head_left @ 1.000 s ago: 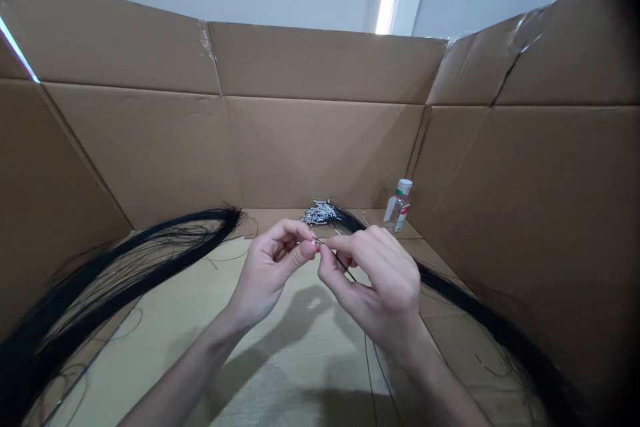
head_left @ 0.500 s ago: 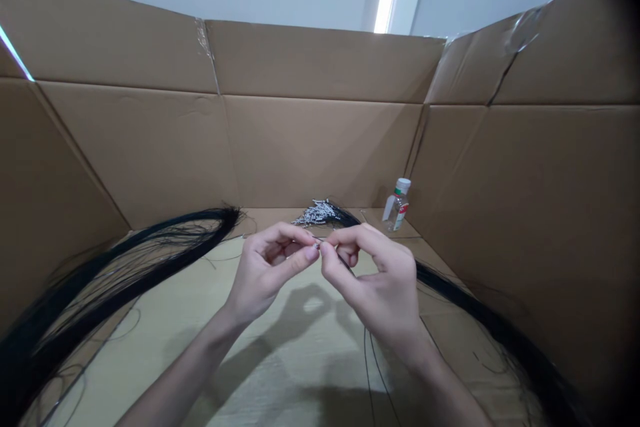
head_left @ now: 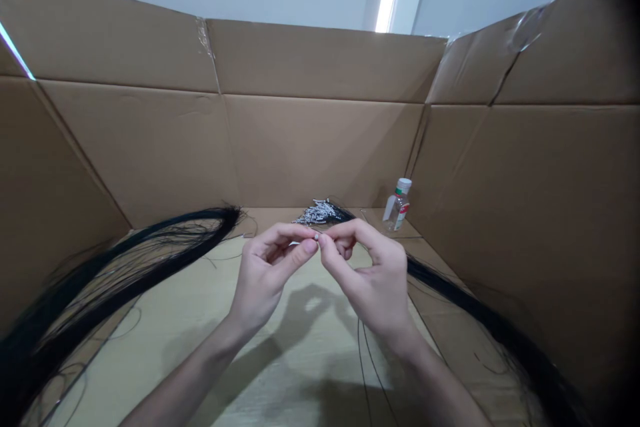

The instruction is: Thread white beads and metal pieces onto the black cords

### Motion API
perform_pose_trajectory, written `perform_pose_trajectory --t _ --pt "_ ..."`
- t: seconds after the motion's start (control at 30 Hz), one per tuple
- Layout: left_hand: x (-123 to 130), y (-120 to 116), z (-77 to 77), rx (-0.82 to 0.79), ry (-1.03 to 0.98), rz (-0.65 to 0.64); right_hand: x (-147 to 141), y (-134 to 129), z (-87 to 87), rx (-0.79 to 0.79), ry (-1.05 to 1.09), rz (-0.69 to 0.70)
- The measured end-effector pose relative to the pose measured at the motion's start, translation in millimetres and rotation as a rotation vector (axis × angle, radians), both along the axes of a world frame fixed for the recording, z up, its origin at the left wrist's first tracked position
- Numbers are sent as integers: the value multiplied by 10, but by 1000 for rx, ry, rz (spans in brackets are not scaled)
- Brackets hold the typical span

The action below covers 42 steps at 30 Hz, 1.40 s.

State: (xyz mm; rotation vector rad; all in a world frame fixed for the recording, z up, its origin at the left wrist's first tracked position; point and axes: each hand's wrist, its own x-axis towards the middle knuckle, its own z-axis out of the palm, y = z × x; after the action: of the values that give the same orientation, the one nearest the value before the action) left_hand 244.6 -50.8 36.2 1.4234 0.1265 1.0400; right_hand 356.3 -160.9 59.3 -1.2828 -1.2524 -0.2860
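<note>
My left hand is closed in a pinch, thumb against index finger, on a tiny whitish piece that looks like a bead. Facing it, my right hand pinches a thin black cord right beside that piece. The fingertips of both hands nearly meet above the pale board. Two strands of cord hang down below my right hand. Whether the cord passes through the small piece is hidden by my fingers.
Black cord bundles lie to the left and right. A cluster of white-and-dark tips sits behind my hands. A clear bottle with a white cap stands back right. Cardboard walls enclose the pale board.
My right hand has shifted slightly left and up, closer to my left fingertips. The hanging strands moved left with it. My left hand has hardly moved.
</note>
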Motion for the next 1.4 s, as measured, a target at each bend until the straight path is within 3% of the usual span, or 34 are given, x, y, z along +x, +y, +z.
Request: perform_pose_trajectory --t 0.2,0.4,0.57,1.07,1.4 --pt "28 -28 -34 -90 -25 -50 -1 3 4 3 -11 61" --pt "30 -46 -33 -121 -57 -54 4 -31 30 53 -49 -20" --pt "38 -65 -50 -138 -60 -94 10 -44 38 38 -72 13" --pt "6 -9 -32 -63 -2 -116 26 -61 57 -15 -88 71" --pt "19 -76 96 -457 -15 -320 5 -77 68 -11 -127 68"
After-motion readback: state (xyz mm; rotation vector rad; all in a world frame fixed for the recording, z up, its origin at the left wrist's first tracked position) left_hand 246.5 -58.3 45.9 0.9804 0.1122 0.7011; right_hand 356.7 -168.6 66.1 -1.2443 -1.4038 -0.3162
